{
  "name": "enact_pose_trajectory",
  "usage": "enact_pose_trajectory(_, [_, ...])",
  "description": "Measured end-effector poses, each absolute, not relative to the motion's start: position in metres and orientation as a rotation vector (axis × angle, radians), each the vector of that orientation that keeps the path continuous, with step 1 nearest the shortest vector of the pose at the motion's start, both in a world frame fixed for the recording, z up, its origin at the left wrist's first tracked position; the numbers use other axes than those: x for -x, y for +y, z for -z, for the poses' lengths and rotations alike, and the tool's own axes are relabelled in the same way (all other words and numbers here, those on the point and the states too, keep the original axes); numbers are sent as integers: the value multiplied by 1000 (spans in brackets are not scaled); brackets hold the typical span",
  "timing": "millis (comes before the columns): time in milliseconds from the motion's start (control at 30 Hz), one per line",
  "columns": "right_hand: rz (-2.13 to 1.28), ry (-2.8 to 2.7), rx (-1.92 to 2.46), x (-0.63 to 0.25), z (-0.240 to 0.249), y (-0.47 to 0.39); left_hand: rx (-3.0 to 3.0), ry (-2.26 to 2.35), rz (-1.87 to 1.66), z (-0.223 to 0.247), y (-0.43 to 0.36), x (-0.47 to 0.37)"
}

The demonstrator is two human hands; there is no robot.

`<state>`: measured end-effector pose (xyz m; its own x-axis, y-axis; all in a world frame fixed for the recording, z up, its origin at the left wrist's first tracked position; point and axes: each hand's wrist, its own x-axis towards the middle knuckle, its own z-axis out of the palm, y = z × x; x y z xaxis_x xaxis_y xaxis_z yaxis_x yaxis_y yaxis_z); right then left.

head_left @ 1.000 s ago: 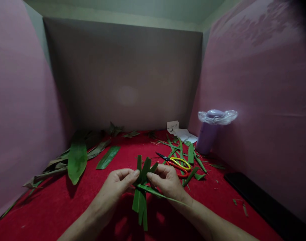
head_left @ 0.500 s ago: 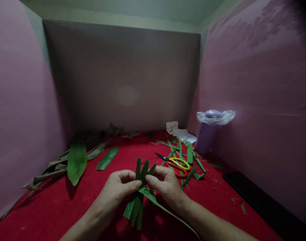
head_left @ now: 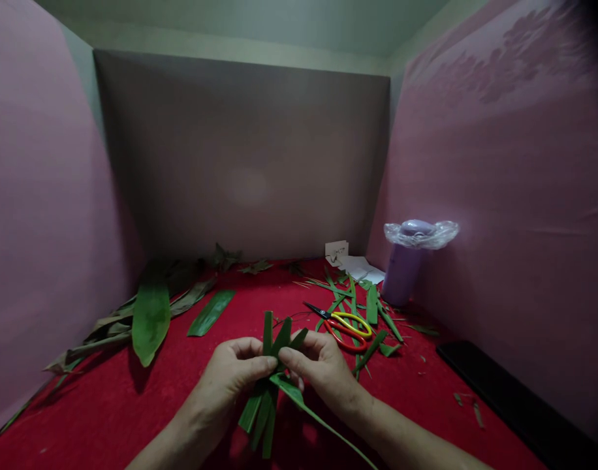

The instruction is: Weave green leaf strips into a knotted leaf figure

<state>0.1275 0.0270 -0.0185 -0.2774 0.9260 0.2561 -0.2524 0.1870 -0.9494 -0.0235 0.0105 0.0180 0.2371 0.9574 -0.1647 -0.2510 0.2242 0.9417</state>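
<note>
Several green leaf strips (head_left: 263,411) are gathered into a bundle that fans out above and below my fingers. My left hand (head_left: 237,372) pinches the bundle's middle from the left, thumb on top. From the other side my right hand (head_left: 316,365) grips the same strips, its thumb tip close to the left one. A long narrow leaf strip (head_left: 323,421) leaves the middle of the bundle and trails toward the lower right. Just beyond my right hand lie scissors (head_left: 338,324) with one yellow and one red handle. The fingers behind the strips are partly hidden.
Cut leaf strips (head_left: 372,303) lie scattered at the right on the red cloth (head_left: 132,418). A purple bottle (head_left: 401,274) stands by the right wall, near white papers (head_left: 361,269). Large leaves (head_left: 151,320) lie left. A black flat object (head_left: 499,391) lines the right side.
The hands stay closed on the leaf bundle, and the right thumb has shifted slightly left toward the left thumb. The whole view has moved a little.
</note>
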Motion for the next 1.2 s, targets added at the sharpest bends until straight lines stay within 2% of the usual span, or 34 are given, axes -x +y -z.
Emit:
enact_pose_trajectory(500, [-1377, -1257, 660, -125, 12, 27, -910, 898, -1006, -7, 11, 23])
enact_pose_trajectory(1200, [-1347, -1267, 680, -126, 18, 28, -1306, 1081, -1129, -21, 8, 22])
